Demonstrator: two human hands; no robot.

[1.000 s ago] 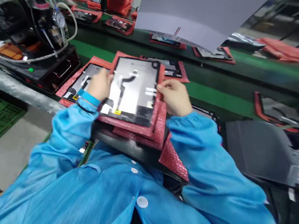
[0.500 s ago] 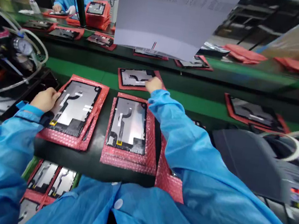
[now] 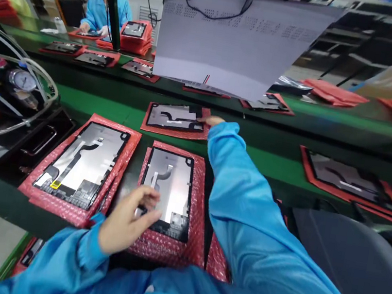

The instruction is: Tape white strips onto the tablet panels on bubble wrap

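Note:
My left hand (image 3: 131, 218) is open, fingers apart, above the lower left part of the middle display panel (image 3: 174, 190); I see nothing in it. That panel lies on a red bubble-wrap pouch (image 3: 199, 201). My right hand (image 3: 212, 120) reaches forward to the right end of another display panel (image 3: 176, 116) on the green belt (image 3: 113, 107). Its fingers are stretched out toward that panel's edge, partly hidden by the hand itself. To the left lies a third panel (image 3: 85, 162) with black flex cable and a yellow tab, on stacked red pouches (image 3: 61, 209).
Further right on the belt is another panel (image 3: 349, 177). A pressure gauge (image 3: 23, 80) with hoses stands at left, a dark grey machine cover (image 3: 345, 257) at right. A large monitor back (image 3: 233, 44) hangs ahead. A co-worker (image 3: 107, 13) sits beyond at far left.
My left hand has let go of the left panel's edge and moved right, over the middle panel. The panel on the belt has shifted slightly left; my right hand's fingers are straighter. The view has tilted.

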